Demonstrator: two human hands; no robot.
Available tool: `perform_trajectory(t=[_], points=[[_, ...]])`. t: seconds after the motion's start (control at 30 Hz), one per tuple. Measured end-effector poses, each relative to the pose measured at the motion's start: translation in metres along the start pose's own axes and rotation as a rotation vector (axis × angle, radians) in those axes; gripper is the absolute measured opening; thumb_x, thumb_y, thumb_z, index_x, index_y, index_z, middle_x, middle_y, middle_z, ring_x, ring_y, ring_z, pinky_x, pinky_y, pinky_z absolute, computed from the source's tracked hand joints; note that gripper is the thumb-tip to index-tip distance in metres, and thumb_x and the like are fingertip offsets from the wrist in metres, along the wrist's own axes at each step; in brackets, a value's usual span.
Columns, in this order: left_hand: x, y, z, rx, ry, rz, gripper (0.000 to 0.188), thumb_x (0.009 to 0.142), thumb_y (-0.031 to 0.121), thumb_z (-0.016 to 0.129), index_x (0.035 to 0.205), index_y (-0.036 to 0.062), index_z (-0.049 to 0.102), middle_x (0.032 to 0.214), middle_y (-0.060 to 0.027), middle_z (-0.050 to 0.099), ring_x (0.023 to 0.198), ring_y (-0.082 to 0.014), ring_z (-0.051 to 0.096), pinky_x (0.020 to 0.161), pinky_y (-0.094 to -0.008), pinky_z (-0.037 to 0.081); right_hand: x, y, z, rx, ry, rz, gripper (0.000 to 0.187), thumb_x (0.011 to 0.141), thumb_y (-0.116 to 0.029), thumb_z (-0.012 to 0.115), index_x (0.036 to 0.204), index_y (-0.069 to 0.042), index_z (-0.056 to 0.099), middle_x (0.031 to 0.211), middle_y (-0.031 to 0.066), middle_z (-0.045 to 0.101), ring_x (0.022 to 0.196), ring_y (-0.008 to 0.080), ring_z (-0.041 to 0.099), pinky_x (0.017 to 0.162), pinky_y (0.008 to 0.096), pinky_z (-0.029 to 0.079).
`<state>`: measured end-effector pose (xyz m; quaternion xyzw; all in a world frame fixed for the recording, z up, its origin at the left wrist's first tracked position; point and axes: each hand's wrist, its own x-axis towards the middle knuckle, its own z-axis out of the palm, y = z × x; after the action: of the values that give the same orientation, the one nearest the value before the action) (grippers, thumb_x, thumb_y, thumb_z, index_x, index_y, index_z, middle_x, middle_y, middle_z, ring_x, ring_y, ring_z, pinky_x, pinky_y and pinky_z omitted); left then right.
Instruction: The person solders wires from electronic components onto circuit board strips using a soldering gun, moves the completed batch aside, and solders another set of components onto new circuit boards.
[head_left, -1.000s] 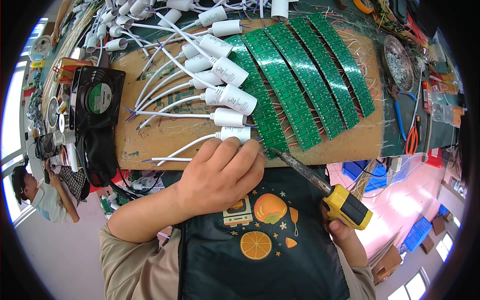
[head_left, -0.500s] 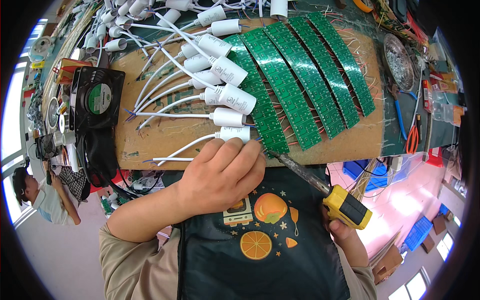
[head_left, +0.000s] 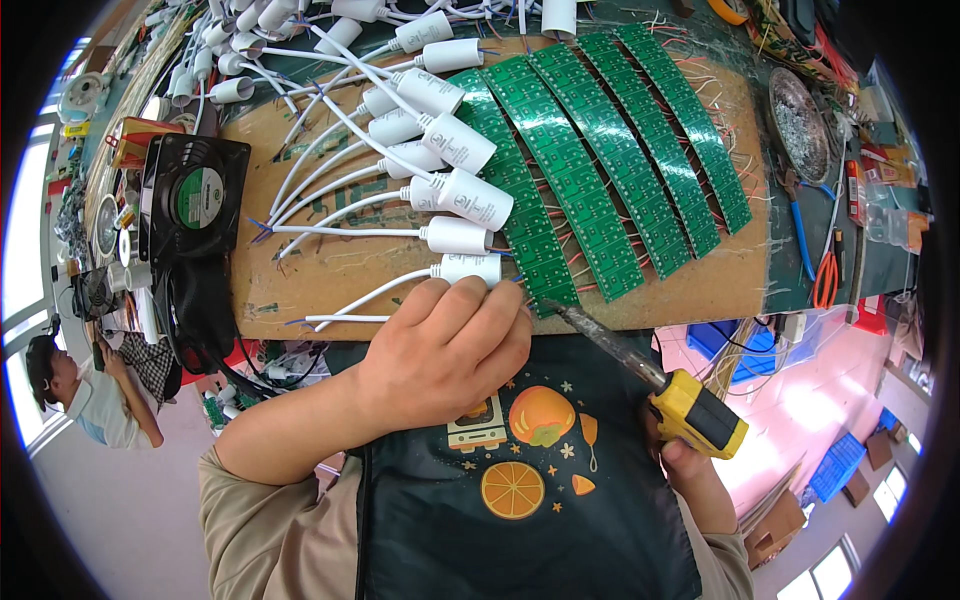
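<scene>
Brown workboard (head_left: 330,275): left hand (head_left: 445,350) pins the white capacitor (head_left: 470,268) while right hand (head_left: 690,470) clamps the soldering iron (head_left: 640,365), whose hot tip could slip and scorch fingers or bridge joints on the green circuit board (head_left: 520,215).

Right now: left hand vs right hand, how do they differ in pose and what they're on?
The left hand lies palm down on the board's near edge, fingers over the nearest white capacitor; the right hand sits lower, off the board. The left hand shows no tool; the right hand grips a yellow-handled soldering iron, its tip by the green circuit strips. Both are bare.
</scene>
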<state>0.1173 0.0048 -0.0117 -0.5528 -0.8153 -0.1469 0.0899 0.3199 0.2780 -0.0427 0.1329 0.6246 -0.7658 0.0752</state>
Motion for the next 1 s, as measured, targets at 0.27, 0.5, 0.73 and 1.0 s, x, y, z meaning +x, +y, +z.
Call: perform_trajectory(t=[0.27,0.5,0.73,1.0], points=[[0.004,-0.001,-0.005,0.010,-0.034,0.014,0.035,0.072,0.015,0.067,0.106,0.0073,0.068,0.109,-0.0103,0.060,0.091,-0.0230,0.059,0.073,-0.0347,0.045,0.020,-0.004,-0.006,0.214,0.128,-0.206,0.073,0.084,-0.055,0.071,0.127,-0.001,0.048,0.060,0.0000,0.048,0.044,0.0127,0.046,0.039,0.0266,0.036],[0.001,-0.008,-0.009,0.002,-0.046,0.011,0.036,0.076,0.019,0.064,0.111,0.0093,0.066,0.111,-0.0068,0.060,0.092,-0.0197,0.058,0.073,-0.0319,0.043,0.069,-0.043,-0.045,0.158,0.443,-0.553,0.080,0.084,-0.051,0.074,0.135,0.002,0.043,0.069,0.0029,0.049,0.055,0.0137,0.047,0.048,0.0276,0.037],[-0.008,-0.027,-0.023,-0.090,0.038,-0.040,0.052,0.074,0.028,0.078,0.122,0.0139,0.063,0.114,-0.0091,0.059,0.097,-0.0266,0.061,0.077,-0.0384,0.048,0.113,-0.069,-0.090,0.248,0.605,-0.515,0.051,0.102,-0.033,0.050,0.137,0.002,0.041,0.073,0.0036,0.048,0.056,0.0118,0.044,0.051,0.0269,0.037],[0.008,-0.099,-0.054,0.019,-0.020,-0.298,0.085,0.061,0.044,0.087,0.133,0.0129,0.054,0.130,-0.0165,0.052,0.125,-0.0404,0.049,0.106,-0.0531,0.039,0.131,-0.047,-0.081,0.233,0.512,-0.503,0.051,0.102,-0.033,0.046,0.139,0.001,0.039,0.073,0.0032,0.046,0.058,0.0111,0.044,0.055,0.0259,0.038]])
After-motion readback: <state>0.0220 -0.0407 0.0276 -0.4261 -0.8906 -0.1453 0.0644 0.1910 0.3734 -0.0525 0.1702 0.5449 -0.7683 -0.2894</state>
